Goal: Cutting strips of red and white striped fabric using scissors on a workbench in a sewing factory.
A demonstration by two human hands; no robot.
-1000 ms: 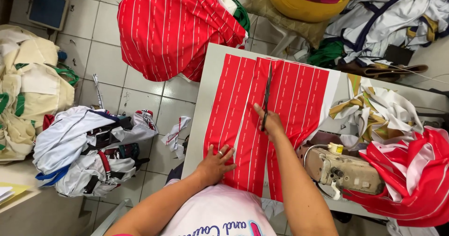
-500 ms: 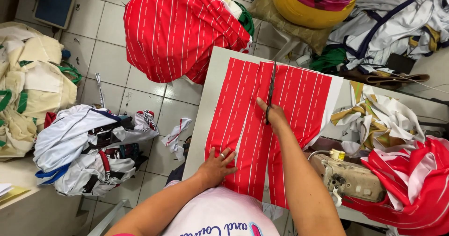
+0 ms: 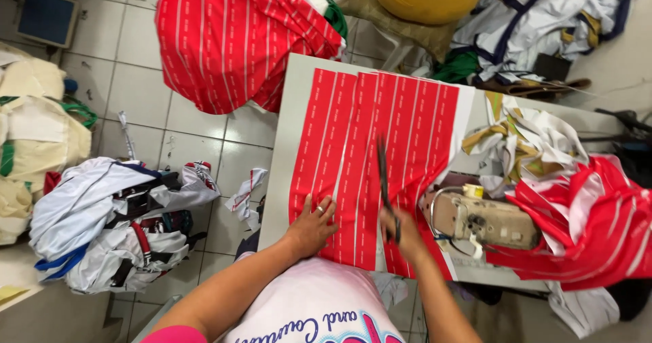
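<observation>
You are cutting the red white-striped fabric sheet [image 3: 370,146] on the desk [image 3: 285,146]: left hand [image 3: 312,224] flat upon it, right hand [image 3: 404,231] closed around dark scissors [image 3: 384,180]. Next cut needs straight guiding.

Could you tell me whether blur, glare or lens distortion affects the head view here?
Head view: even, soft light, no harsh glare; right hand with scissors slightly motion-smeared; table edges bow from the wide lens; red striped fabric stays sharp.
</observation>
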